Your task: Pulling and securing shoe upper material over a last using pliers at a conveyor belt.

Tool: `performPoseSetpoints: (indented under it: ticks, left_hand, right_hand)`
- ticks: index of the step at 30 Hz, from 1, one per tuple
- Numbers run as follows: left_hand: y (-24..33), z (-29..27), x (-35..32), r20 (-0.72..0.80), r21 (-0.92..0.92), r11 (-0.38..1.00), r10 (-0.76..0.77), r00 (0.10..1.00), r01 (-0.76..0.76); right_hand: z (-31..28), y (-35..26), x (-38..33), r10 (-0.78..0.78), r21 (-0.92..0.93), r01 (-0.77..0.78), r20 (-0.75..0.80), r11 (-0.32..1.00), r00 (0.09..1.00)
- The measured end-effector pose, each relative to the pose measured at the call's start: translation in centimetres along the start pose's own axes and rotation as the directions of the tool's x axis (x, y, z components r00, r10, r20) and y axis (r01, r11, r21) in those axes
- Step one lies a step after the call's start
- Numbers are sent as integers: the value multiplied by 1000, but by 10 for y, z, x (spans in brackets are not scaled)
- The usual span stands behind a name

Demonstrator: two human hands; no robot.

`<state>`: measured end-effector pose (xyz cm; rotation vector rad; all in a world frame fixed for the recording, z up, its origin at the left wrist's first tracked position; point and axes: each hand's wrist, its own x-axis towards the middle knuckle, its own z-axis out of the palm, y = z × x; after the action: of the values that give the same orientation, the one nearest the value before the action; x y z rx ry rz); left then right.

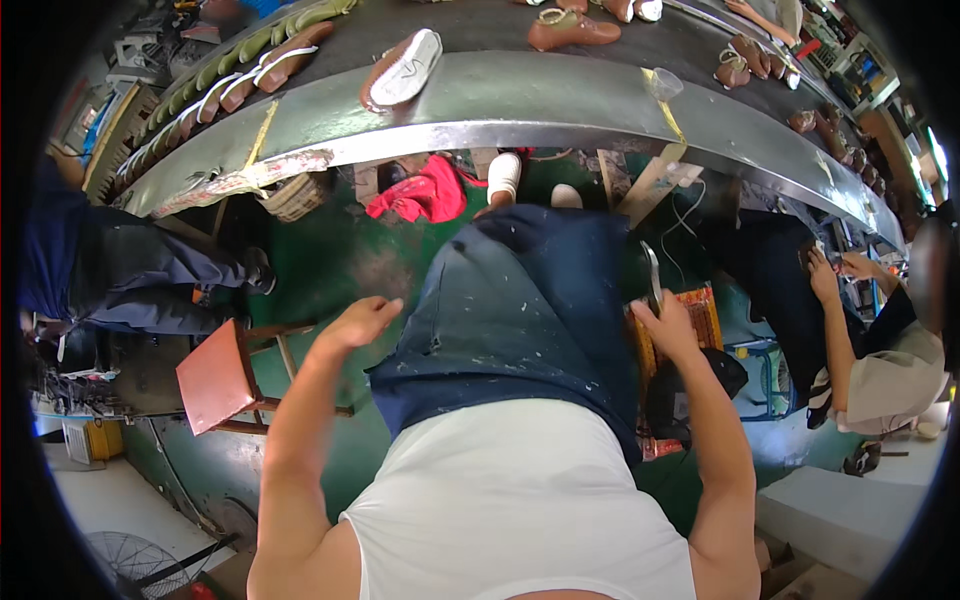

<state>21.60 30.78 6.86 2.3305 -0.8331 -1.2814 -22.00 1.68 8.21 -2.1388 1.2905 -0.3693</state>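
My right hand (668, 325) is closed around a slim metal hand tool (653, 268) with a shiny, curved end pointing up and away from me. Its exact kind is hard to make out. My left hand (362, 322) hangs in the air left of my dark blue apron (510, 310), fingers loosely curled together, with nothing visible in them. Both hands are on my side of the long bench, apart from it. On the bench's near edge lies a brown shoe (402, 72), its white sole turned up.
The metal-edged bench (500, 95) curves across ahead, with a row of shoes (235, 88) at left. A red-brown stool (218, 378) stands left, near a person's legs. At right another person's hands (825, 275) are working. Red cloth (425, 190) and a basket (295, 197) lie under the bench.
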Motion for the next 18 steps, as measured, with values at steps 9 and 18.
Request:
performPoseSetpoints:
  ticks: [9,18]
  left_hand:
    - [-1,50,51,-396,205,973,177,901,-101]
    - [117,-59,24,-449,482,835,497,742,-267]
  right_hand:
    - [11,5,40,-42,151,31,70,988,997]
    - [-77,24,-30,240,-390,79,700,917,673]
